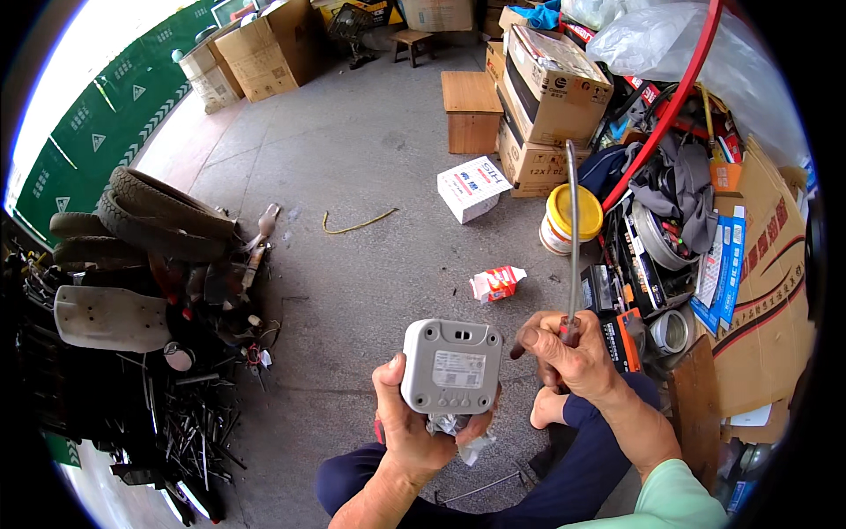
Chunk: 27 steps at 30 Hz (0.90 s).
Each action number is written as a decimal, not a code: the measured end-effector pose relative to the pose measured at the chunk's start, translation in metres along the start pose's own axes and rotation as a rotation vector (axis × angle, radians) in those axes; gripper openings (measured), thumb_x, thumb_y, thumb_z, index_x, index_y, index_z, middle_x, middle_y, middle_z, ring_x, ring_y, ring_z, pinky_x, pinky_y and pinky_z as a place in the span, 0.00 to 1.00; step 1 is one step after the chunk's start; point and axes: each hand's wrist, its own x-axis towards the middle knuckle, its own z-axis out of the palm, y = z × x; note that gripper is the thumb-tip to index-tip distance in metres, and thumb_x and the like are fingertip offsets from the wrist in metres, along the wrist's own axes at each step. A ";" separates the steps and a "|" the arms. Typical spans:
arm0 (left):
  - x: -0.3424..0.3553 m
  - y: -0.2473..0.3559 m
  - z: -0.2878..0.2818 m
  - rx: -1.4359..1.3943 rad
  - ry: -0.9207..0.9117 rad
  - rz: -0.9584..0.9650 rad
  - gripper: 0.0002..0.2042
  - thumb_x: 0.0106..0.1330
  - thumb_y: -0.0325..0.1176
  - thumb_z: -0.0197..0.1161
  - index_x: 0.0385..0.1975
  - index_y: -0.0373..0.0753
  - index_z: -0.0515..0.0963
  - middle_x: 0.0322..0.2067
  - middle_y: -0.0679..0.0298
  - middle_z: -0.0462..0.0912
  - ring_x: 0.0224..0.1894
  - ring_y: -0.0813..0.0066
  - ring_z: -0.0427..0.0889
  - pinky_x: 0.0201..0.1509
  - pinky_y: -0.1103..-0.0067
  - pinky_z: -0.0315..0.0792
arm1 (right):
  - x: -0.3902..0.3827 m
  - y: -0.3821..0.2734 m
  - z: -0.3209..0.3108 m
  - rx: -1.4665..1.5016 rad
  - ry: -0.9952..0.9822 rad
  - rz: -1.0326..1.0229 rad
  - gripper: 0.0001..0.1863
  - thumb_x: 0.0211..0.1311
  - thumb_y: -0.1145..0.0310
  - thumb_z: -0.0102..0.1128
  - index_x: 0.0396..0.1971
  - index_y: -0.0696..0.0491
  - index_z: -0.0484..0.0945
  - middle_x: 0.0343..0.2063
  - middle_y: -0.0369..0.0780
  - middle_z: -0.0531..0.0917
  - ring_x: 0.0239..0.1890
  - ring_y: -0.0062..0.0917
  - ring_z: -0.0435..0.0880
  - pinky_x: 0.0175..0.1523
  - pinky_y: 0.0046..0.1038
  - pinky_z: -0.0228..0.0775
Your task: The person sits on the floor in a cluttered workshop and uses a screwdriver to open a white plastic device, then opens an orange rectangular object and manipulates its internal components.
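Note:
My left hand [412, 434] is wrapped round a grey, square plastic device [451, 368] with rounded corners. The face turned up has a pale label, a small slot at its top and a recessed hole in each corner. Crumpled clear plastic [474, 450] hangs below the device, by my left fingers. To the right, my right hand [577, 360] grips a screwdriver [575, 238] by its reddish handle. Its long metal shaft points up and away, apart from the device. Both hands are above my crossed legs.
A red and white crumpled packet [498, 284], a white box [473, 189] and a yellow-lidded bucket [573, 216] stand ahead. Tyres [159, 212] and loose metal tools [194, 441] lie left. Cartons [555, 88], a red hose [679, 97] and flattened cardboard [762, 309] crowd the right.

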 end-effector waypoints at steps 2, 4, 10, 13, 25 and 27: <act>-0.001 -0.003 0.000 0.237 0.200 -0.012 0.40 0.54 0.65 0.46 0.48 0.26 0.68 0.24 0.54 0.76 0.16 0.74 0.72 0.10 0.83 0.57 | -0.001 0.004 0.006 0.099 0.023 -0.021 0.17 0.56 0.58 0.66 0.22 0.59 0.79 0.20 0.39 0.79 0.11 0.11 0.70 0.13 0.15 0.59; -0.002 -0.006 -0.006 0.523 0.234 0.104 0.36 0.50 0.54 0.61 0.53 0.31 0.64 0.33 0.55 0.77 0.29 0.73 0.77 0.22 0.83 0.64 | -0.002 0.005 0.006 0.134 -0.035 0.044 0.20 0.50 0.55 0.70 0.23 0.60 0.78 0.16 0.36 0.77 0.10 0.09 0.68 0.13 0.13 0.58; -0.002 -0.005 0.005 0.821 0.184 0.331 0.40 0.42 0.32 0.72 0.58 0.35 0.59 0.41 0.56 0.78 0.41 0.73 0.79 0.41 0.80 0.73 | 0.002 0.021 -0.001 0.186 -0.233 -0.133 0.24 0.40 0.64 0.77 0.36 0.58 0.78 0.20 0.28 0.74 0.17 0.04 0.67 0.22 0.10 0.58; -0.001 -0.005 0.009 0.912 0.147 0.368 0.41 0.37 0.28 0.69 0.57 0.37 0.59 0.41 0.58 0.77 0.41 0.74 0.79 0.42 0.79 0.73 | 0.000 0.013 -0.002 0.092 -0.283 -0.159 0.37 0.37 0.68 0.79 0.51 0.58 0.71 0.17 0.23 0.67 0.20 0.03 0.64 0.26 0.08 0.57; 0.002 -0.002 0.000 0.844 0.070 0.276 0.41 0.36 0.30 0.71 0.55 0.33 0.60 0.38 0.55 0.79 0.41 0.72 0.79 0.45 0.76 0.73 | 0.003 0.016 -0.004 -0.116 -0.206 -0.279 0.25 0.32 0.54 0.79 0.17 0.56 0.72 0.16 0.30 0.71 0.19 0.08 0.66 0.23 0.15 0.59; 0.006 -0.006 -0.004 0.764 0.133 0.174 0.39 0.38 0.41 0.70 0.52 0.31 0.63 0.36 0.54 0.79 0.38 0.68 0.81 0.37 0.79 0.75 | 0.001 0.008 -0.002 -0.092 -0.161 -0.092 0.26 0.37 0.48 0.76 0.15 0.56 0.73 0.14 0.30 0.71 0.17 0.10 0.66 0.20 0.17 0.57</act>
